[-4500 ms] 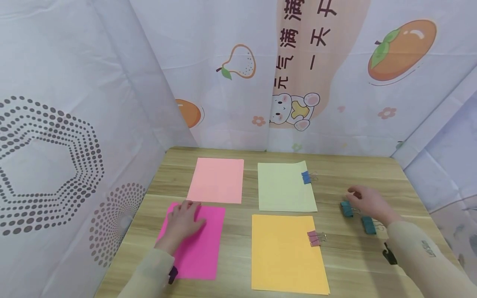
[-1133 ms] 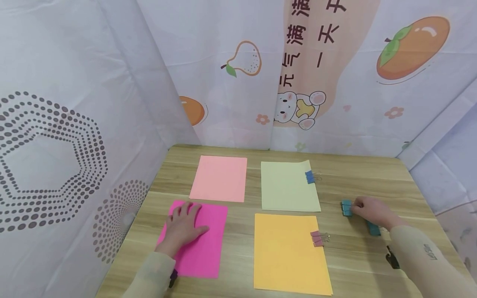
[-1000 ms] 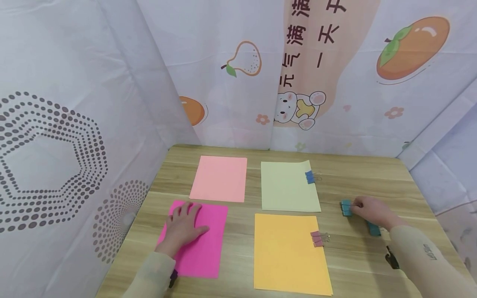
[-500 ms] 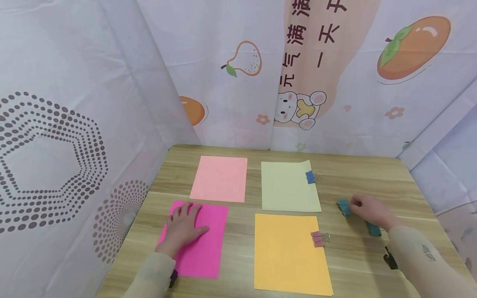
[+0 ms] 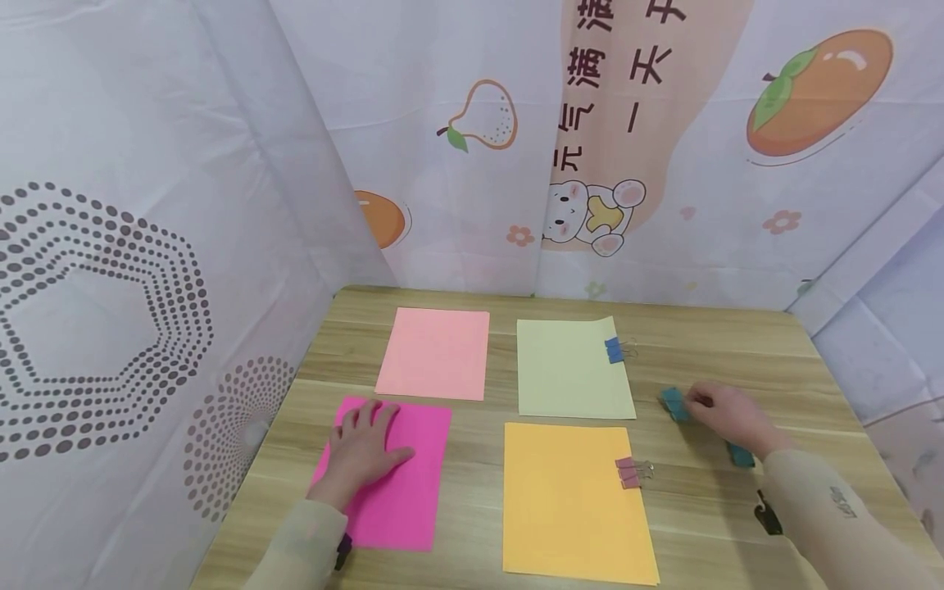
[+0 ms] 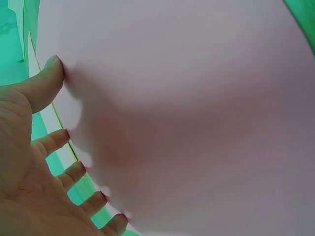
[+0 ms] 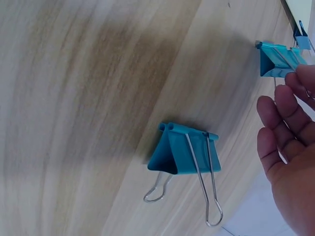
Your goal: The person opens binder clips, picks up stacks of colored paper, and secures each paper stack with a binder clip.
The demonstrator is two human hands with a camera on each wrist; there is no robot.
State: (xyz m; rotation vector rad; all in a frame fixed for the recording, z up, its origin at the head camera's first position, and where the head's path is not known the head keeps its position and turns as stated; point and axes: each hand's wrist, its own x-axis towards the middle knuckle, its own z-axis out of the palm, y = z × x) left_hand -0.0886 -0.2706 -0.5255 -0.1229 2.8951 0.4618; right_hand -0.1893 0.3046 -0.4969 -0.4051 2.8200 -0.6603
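Observation:
My left hand (image 5: 361,455) rests with spread fingers on a bright pink sheet of paper (image 5: 401,500); in the left wrist view its fingertips touch the paper's surface. With my right hand (image 5: 730,414) I pinch a teal binder clip (image 5: 674,404) by its wire handle, at the right of the table. In the right wrist view, thumb and fingers close on the handle of that clip (image 7: 279,60). A second teal binder clip (image 7: 184,150) lies on the wood nearby, partly hidden under my right wrist in the head view.
A yellow-orange stack of paper (image 5: 575,504) bears a pink binder clip (image 5: 628,473) on its right edge. Behind it, pale green paper (image 5: 571,369) carries a blue binder clip (image 5: 614,350). Light pink paper (image 5: 435,352) lies at back left. Printed curtains (image 5: 472,246) border the wooden table.
My right hand has taken the nearer-to-paper teal clip by its handle and shifted it slightly left and away from me, tilting it. My left hand stays on the pink sheet.

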